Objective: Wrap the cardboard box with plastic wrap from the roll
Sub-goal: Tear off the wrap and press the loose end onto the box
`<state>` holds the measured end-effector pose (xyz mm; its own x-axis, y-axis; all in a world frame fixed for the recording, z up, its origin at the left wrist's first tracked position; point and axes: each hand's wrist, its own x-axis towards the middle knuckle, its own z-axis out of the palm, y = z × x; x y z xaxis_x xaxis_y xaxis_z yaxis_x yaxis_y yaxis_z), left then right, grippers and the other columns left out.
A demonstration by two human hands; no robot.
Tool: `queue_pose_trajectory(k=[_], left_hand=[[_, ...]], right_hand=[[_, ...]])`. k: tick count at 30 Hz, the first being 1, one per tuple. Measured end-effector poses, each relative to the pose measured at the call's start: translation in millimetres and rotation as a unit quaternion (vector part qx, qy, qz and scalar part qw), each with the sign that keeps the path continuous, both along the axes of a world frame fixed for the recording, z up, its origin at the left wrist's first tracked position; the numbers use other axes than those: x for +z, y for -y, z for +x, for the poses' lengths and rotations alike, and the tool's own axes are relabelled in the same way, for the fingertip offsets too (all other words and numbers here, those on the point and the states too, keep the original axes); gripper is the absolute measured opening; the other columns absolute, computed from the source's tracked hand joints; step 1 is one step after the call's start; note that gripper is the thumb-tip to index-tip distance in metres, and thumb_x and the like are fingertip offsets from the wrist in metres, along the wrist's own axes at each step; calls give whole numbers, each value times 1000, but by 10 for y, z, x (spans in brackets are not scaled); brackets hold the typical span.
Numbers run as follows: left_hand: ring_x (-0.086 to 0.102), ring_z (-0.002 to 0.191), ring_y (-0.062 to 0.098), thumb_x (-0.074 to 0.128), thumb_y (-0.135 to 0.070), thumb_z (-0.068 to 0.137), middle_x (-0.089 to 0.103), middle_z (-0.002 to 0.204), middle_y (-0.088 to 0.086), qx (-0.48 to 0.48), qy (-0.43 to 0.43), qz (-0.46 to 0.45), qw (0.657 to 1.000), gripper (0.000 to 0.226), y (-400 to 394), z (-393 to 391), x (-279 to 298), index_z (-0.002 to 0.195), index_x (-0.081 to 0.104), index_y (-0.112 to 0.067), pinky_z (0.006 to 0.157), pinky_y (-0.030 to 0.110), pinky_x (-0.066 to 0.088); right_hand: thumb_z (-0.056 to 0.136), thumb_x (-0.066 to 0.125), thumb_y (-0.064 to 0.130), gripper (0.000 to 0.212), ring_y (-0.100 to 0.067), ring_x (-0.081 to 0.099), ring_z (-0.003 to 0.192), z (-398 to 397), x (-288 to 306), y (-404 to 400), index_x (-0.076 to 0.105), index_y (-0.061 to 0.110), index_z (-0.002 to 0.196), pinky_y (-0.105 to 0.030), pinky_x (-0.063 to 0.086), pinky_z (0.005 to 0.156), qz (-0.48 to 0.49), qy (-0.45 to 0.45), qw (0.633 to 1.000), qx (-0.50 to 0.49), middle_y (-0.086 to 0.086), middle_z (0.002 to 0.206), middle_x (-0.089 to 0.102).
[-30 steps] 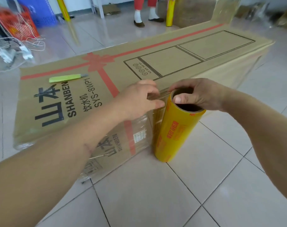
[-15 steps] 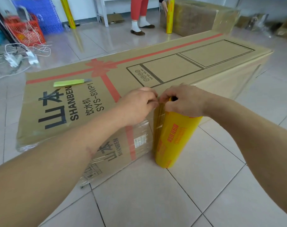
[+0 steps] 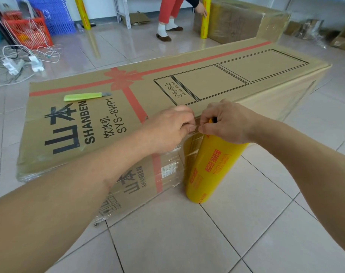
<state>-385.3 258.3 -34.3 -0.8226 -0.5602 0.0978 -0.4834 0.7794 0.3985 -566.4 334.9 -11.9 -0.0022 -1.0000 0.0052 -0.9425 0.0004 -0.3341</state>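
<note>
We see the left hand (image 3: 170, 128) and right hand (image 3: 226, 123) pinching the plastic wrap (image 3: 189, 152) at the top of the upright yellow roll (image 3: 209, 168), beside the long cardboard box (image 3: 187, 89) on the tiled floor (image 3: 177, 237); a green utility knife (image 3: 87, 96) lies on top.

Pale glossy floor tiles (image 3: 167, 233) are spreading across the whole room, catching soft daylight in long reflections. A red wire basket (image 3: 27, 30) and a blue plastic crate (image 3: 55, 12) are standing at the far left, with white cables and power adapters (image 3: 23, 62) trailing over the tiles in front of them. The legs of a white metal rack (image 3: 124, 12) are showing against the white back wall. Another person in red trousers (image 3: 172, 8) is bending over a second wrapped carton (image 3: 244, 20). Crumpled packaging (image 3: 313, 30) is lying at the far right.
</note>
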Motion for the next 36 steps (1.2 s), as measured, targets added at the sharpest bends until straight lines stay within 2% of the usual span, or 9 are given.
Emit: queue_pose_trajectory(k=[5, 7, 9, 12, 22, 25, 27, 30, 36], left_hand=[[57, 105, 14, 54, -18, 113, 59, 114, -6, 65, -11, 22, 998, 18, 105, 171, 119, 98, 64, -18, 91, 22, 38], [58, 126, 17, 57, -33, 112, 60, 135, -4, 84, -4, 51, 995, 18, 105, 172, 152, 121, 68, -21, 107, 24, 40], [36, 159, 23, 62, -59, 103, 34, 175, 1, 73, 95, 53, 991, 77, 49, 107, 166, 165, 40, -20, 130, 39, 30], [5, 170, 26, 70, -76, 89, -2, 185, 2, 90, 242, -40, 965, 126, 25, 24, 122, 175, -1, -18, 136, 46, 10], [36, 156, 29, 71, -59, 96, 38, 170, 5, 115, 153, -103, 976, 85, -34, -25, 95, 162, 44, -13, 121, 45, 35], [61, 112, 25, 65, -51, 104, 64, 127, 4, 171, -37, -23, 984, 46, -428, 96, -31, 129, 70, -12, 88, 39, 45], [59, 69, 18, 64, -47, 107, 64, 78, -1, 259, -145, 201, 933, 41, -685, 162, -317, 88, 71, -11, 64, 35, 44], [59, 51, 13, 68, -46, 105, 67, 67, 2, 345, -299, 507, 731, 45, -808, 169, -808, 79, 70, -9, 50, 26, 49], [68, 66, 16, 64, -64, 100, 76, 85, 3, 349, -318, 512, 718, 51, -579, -133, -1106, 83, 71, -16, 62, 27, 56]], right_hand=[[86, 66, 26, 9, -11, 53, 96, -242, 80, -102, 68, 21, 80, -23, 41, 80, 13, 64, 998, -9, 9, 96, 62], [85, 71, 31, 4, -1, 52, 92, -270, 83, -105, 70, 28, 83, -23, 39, 78, 29, 85, 996, 12, 12, 97, 62], [83, 74, 38, 13, 5, 50, 91, -254, 98, -66, 71, 35, 95, -24, 38, 78, 50, 83, 995, 36, 15, 98, 61], [83, 72, 43, 33, -7, 49, 99, -217, 175, -17, 62, 42, 115, -30, 42, 88, 84, -29, 995, 49, 19, 99, 55], [88, 60, 47, 21, -21, 53, 106, 313, 10, 85, 65, 35, 105, -39, 35, 88, 44, -331, 940, 65, 8, 99, 61], [89, 59, 48, 19, -21, 52, 106, 268, 23, 78, 64, 35, 102, -40, 36, 90, 43, -330, 941, 68, 8, 97, 59], [89, 58, 49, 21, -20, 51, 108, 216, 36, 69, 64, 37, 105, -40, 37, 94, 51, -329, 940, 72, 10, 101, 60], [91, 57, 50, 25, -19, 51, 111, 214, 59, 58, 62, 40, 113, -41, 37, 96, 77, -351, 929, 84, 11, 107, 60], [90, 56, 21, 15, -19, 58, 93, 498, -30, 35, 59, 31, 100, -37, 39, 87, 57, -453, 886, 85, 7, 92, 49]])
